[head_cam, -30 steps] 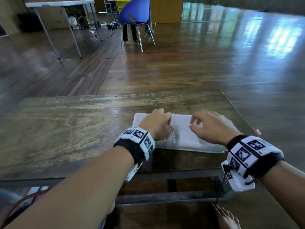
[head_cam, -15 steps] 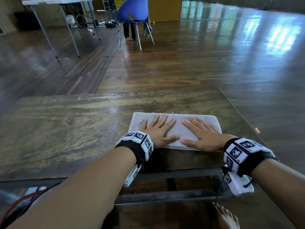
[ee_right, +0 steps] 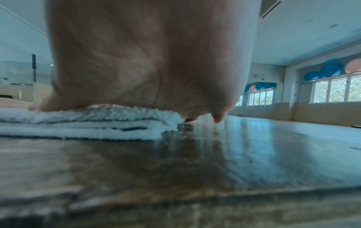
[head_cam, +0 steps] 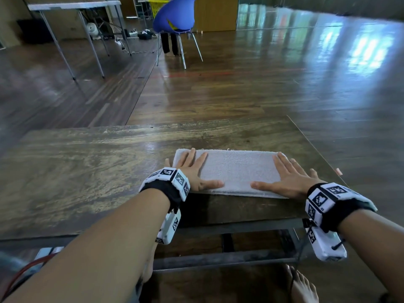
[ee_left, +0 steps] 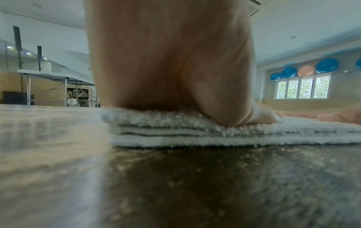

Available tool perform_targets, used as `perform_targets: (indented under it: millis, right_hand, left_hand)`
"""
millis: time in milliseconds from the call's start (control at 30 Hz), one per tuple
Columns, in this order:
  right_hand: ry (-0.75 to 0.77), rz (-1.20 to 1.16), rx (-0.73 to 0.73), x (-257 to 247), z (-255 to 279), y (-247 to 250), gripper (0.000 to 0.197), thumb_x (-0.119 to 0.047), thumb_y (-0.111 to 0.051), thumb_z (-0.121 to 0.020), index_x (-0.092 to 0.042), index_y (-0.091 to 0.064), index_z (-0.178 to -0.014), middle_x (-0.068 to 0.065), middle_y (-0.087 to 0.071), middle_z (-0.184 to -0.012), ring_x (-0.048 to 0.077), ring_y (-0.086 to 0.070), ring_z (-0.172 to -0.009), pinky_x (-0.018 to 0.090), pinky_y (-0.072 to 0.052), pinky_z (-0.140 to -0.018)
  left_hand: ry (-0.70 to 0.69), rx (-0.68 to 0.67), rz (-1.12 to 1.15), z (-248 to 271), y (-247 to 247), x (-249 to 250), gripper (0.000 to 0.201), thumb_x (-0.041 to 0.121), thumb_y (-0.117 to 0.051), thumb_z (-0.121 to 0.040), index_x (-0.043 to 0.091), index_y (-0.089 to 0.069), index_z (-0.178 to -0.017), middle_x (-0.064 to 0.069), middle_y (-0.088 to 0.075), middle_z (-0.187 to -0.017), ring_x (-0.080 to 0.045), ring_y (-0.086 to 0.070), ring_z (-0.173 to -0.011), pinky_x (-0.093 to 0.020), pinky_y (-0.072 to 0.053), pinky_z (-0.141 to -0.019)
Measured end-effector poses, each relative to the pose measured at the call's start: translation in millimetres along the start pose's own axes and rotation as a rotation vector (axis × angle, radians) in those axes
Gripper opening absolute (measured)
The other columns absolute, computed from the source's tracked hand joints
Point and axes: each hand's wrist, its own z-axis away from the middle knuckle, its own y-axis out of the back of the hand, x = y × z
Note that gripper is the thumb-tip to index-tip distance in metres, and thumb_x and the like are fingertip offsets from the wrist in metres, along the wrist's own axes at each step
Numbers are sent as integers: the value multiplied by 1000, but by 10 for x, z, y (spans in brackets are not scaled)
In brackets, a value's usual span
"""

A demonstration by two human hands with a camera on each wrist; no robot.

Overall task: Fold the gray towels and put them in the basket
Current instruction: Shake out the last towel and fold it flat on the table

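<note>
A gray towel, folded into a long flat strip, lies on the wooden table near its right front corner. My left hand lies flat on the towel's left end with fingers spread. My right hand lies flat on the right end, its outer fingers reaching past the towel's edge. In the left wrist view the towel shows several stacked layers under my palm. The right wrist view shows the towel's other end pressed under my palm. No basket near the table is in view.
The table's right edge runs close beside my right hand. A blue chair with someone's legs behind it stands far across the wooden floor, near a folding table. A bare foot shows below the table.
A second ago both hands were curled at the towel's middle. They then flattened on it and have since slid apart to its two ends.
</note>
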Motion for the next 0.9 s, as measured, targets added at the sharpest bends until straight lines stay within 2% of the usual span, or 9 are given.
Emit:
perform_targets:
  millis: [100, 167, 300, 433, 500, 600, 667, 800, 900]
  right_hand:
    - [-69, 11, 67, 9, 66, -27, 149, -112, -23, -38, -32, 19, -156, -10, 23, -165, 17, 21, -153, 57, 9, -120]
    - [-52, 62, 196, -72, 133, -37, 135, -106, -25, -54, -28, 9, -159, 0, 13, -168, 22, 16, -154, 55, 4, -121]
    - [183, 99, 402, -422, 352, -40, 83, -78, -41, -85, -29, -24, -150, 9, -29, -152, 29, -23, -143, 49, -29, -115]
    - [329, 0, 176, -766, 578, -222, 61, -60, -52, -93, -27, -37, -142, 3, -55, -118, 25, -54, -111, 43, -46, -96]
    - [329, 26, 164, -796, 603, -265, 60, -57, -53, -93, -26, -40, -143, 5, -54, -124, 26, -54, -117, 43, -46, -99]
    - [263, 85, 237, -714, 569, -189, 67, -52, -50, -95, -22, -31, -151, 12, -41, -150, 30, -41, -138, 47, -38, -112]
    - [208, 159, 256, -630, 531, -119, 67, -47, -50, -95, -23, -24, -153, 12, -30, -157, 31, -29, -145, 48, -32, -116]
    - [248, 202, 212, -531, 499, -60, 68, -30, -52, -91, -33, -22, -152, 7, -13, -159, 29, -14, -146, 47, -28, -118]
    - [292, 242, 79, -470, 496, -75, 84, -18, -52, -85, -35, -12, -157, -3, -1, -163, 25, 0, -150, 47, -21, -121]
  left_hand:
    - [12, 20, -19, 68, -1, -36, 133, 108, -18, -39, 46, 22, -150, 8, 28, -162, -20, 22, -151, -70, 11, -112]
    - [1, 57, -20, 128, -6, -26, 125, 105, -23, -50, 44, 18, -152, 4, 26, -163, -23, 21, -151, -68, 9, -112]
    - [7, 89, 17, 249, 76, -53, 114, 99, -26, -61, 42, 2, -155, -2, 16, -166, -30, 8, -153, -65, -3, -116]
    - [45, 54, -40, 375, 167, -105, 97, 90, -29, -76, 34, -18, -155, -6, -16, -164, -36, -25, -147, -59, -22, -116]
    - [56, 38, -45, 417, 207, -74, 85, 84, -33, -83, 30, -35, -149, -10, -27, -159, -36, -34, -141, -56, -32, -112]
    - [-21, 79, 64, 484, 315, 17, 67, 71, -37, -92, 16, -66, -117, -11, -60, -130, -25, -61, -106, -43, -48, -94]
    - [-76, 138, 127, 536, 358, 71, 52, 61, -42, -97, 17, -67, -111, -6, -66, -118, -22, -62, -100, -39, -49, -89]
    - [-69, 51, 83, 562, 348, 119, 34, 36, -46, -98, 30, -53, -131, -8, -52, -132, -27, -55, -114, -44, -48, -98]
    - [-111, -50, 115, 596, 354, 182, 48, 12, -44, -93, 33, -47, -137, -7, -58, -106, -22, -58, -87, -35, -50, -75]
